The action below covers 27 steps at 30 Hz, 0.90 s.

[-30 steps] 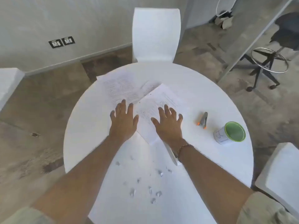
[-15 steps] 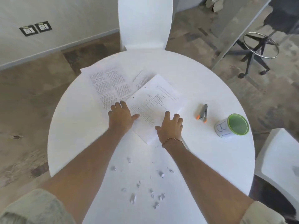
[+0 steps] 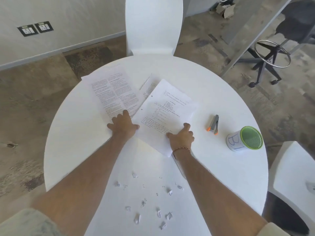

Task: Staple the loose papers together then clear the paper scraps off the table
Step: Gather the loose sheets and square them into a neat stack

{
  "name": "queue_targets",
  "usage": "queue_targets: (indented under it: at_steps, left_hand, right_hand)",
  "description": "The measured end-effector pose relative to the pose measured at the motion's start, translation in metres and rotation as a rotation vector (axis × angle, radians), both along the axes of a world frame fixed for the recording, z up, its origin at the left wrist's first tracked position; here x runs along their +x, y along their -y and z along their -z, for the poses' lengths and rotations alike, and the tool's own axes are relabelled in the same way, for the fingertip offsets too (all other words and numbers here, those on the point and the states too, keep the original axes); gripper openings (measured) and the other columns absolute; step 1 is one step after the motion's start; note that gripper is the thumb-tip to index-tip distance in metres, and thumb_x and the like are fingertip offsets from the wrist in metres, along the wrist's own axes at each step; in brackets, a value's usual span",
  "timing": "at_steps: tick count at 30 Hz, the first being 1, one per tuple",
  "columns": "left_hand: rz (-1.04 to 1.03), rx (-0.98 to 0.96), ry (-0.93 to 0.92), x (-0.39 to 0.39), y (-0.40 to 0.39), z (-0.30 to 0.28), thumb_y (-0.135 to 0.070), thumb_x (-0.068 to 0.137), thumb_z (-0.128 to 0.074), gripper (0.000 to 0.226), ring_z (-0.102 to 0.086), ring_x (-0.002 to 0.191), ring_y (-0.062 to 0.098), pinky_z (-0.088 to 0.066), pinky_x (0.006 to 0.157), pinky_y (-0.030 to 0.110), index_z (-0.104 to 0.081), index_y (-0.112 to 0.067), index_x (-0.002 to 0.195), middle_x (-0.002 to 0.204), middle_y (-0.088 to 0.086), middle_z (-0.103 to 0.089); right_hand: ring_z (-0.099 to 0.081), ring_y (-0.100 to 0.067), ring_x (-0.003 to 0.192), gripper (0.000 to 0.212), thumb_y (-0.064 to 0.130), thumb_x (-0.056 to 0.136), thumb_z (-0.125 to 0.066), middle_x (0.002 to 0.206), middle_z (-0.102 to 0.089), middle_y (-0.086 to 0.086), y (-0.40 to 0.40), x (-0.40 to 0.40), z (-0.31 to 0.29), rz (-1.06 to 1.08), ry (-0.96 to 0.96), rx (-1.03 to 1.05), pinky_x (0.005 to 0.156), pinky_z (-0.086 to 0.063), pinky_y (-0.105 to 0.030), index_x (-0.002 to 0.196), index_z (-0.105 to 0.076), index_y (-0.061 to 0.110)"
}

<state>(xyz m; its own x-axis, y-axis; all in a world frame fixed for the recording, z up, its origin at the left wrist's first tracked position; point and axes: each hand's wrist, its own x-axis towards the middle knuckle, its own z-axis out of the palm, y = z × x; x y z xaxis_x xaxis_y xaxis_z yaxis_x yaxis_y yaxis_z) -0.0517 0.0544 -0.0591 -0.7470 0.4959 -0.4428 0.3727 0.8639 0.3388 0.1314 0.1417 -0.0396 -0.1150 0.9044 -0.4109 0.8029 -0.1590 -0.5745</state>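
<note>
Here, worktop (image 3: 71,133): round, white.
Papers (image 3: 167,108): three overlapping sheets, far centre.
Left hand (image 3: 123,126): fingers curled on left sheet's near edge.
Right hand (image 3: 181,137): fingers curled, pressing top sheet.
Cup (image 3: 243,139): right edge, green rim.
Stapler (image 3: 214,124): between papers and cup.
Scraps (image 3: 159,213): scattered near edge, between forearms.
</note>
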Motion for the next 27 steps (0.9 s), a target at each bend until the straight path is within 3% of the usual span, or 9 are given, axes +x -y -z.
queue_targets:
  at_steps: [4, 9, 11, 14, 17, 20, 22, 25, 27]
  left_hand:
    - [-0.089, 0.336, 0.19, 0.008, 0.007, -0.002, -0.016, 0.086, -0.067, 0.016, -0.063, 0.1, 0.032, -0.048, 0.08, 0.036, -0.064, -0.011, 0.101, 0.1, 0.006, -0.068]
    - [-0.237, 0.528, 0.32, 0.023, 0.01, -0.015, -0.007, 0.086, -0.062, 0.006, -0.056, 0.073, 0.019, -0.04, 0.056, 0.025, -0.067, -0.004, 0.09, 0.086, 0.007, -0.067]
    - [-0.219, 0.56, 0.317, 0.025, 0.012, -0.016, -0.013, 0.088, -0.066, 0.007, -0.056, 0.073, 0.017, -0.041, 0.059, 0.027, -0.068, -0.006, 0.087, 0.085, 0.007, -0.069]
    - [-0.154, 0.592, 0.133, 0.022, 0.019, -0.011, -0.023, 0.097, -0.059, 0.02, -0.062, 0.083, 0.025, -0.045, 0.072, 0.032, -0.069, -0.007, 0.09, 0.086, 0.007, -0.072]
    - [-0.016, 0.492, -0.139, 0.008, 0.03, 0.002, -0.009, 0.094, -0.056, 0.021, -0.058, 0.109, 0.037, -0.05, 0.09, 0.048, -0.068, -0.005, 0.111, 0.113, 0.015, -0.069]
    - [0.123, 0.262, -0.306, -0.009, 0.042, 0.015, -0.011, 0.088, -0.063, 0.049, -0.039, 0.135, 0.047, -0.041, 0.104, 0.06, -0.054, -0.001, 0.135, 0.146, 0.029, -0.046]
    - [0.165, 0.085, -0.291, -0.016, 0.052, 0.023, -0.031, 0.096, -0.057, 0.065, -0.016, 0.149, 0.047, -0.021, 0.116, 0.063, -0.035, -0.007, 0.152, 0.16, 0.031, -0.022]
    - [0.234, -0.018, -0.257, -0.017, 0.069, 0.037, -0.052, 0.103, -0.03, 0.068, 0.0, 0.155, 0.036, -0.005, 0.12, 0.063, -0.014, -0.018, 0.16, 0.168, 0.019, -0.006]
    - [0.291, 0.014, -0.296, -0.013, 0.081, 0.043, -0.052, 0.104, -0.02, 0.065, -0.007, 0.155, 0.034, -0.008, 0.12, 0.065, -0.018, -0.02, 0.16, 0.168, 0.014, -0.012]
  right_hand:
    - [-0.057, -0.032, 0.108, 0.084, 0.017, 0.074, -0.075, 0.116, -0.055, -0.012, -0.013, 0.004, -0.003, 0.274, -0.173, -0.097, 0.084, -0.051, -0.037, 0.144, -0.029, 0.011]
    - [-0.067, -0.031, 0.085, 0.024, 0.008, 0.071, -0.069, 0.089, -0.069, -0.006, -0.028, 0.017, -0.004, 0.318, -0.303, -0.148, 0.073, -0.057, -0.035, 0.095, -0.067, 0.01]
    - [-0.067, -0.031, 0.088, 0.025, 0.004, 0.073, -0.065, 0.09, -0.071, -0.007, -0.032, 0.022, -0.008, 0.302, -0.298, -0.115, 0.077, -0.058, -0.04, 0.096, -0.068, 0.012]
    - [-0.059, -0.027, 0.084, 0.024, 0.003, 0.081, -0.065, 0.09, -0.063, -0.007, -0.045, 0.032, -0.017, 0.305, -0.271, -0.022, 0.071, -0.045, -0.029, 0.103, -0.067, 0.013]
    - [-0.053, -0.024, 0.078, 0.023, 0.004, 0.086, -0.065, 0.091, -0.056, -0.003, -0.059, 0.043, -0.019, 0.343, -0.291, 0.025, 0.071, -0.041, -0.025, 0.109, -0.062, 0.009]
    - [-0.057, -0.021, 0.072, 0.024, 0.005, 0.082, -0.067, 0.142, -0.05, 0.001, -0.064, 0.047, -0.018, 0.369, -0.349, 0.055, 0.071, -0.048, -0.028, 0.106, -0.066, 0.008]
    - [-0.057, -0.016, 0.065, 0.014, 0.004, 0.08, -0.067, 0.154, -0.038, 0.014, -0.066, 0.051, -0.013, 0.362, -0.384, 0.068, 0.071, -0.049, -0.028, 0.093, -0.066, 0.01]
    - [-0.065, -0.022, 0.08, 0.01, 0.012, 0.074, -0.069, 0.147, -0.05, 0.002, -0.063, 0.053, -0.013, 0.356, -0.39, 0.065, 0.072, -0.05, -0.03, 0.077, -0.064, 0.02]
    - [-0.062, -0.025, 0.084, 0.014, 0.009, 0.079, -0.068, 0.118, -0.064, -0.004, -0.059, 0.05, -0.017, 0.373, -0.402, 0.046, 0.071, -0.047, -0.029, 0.082, -0.064, 0.021]
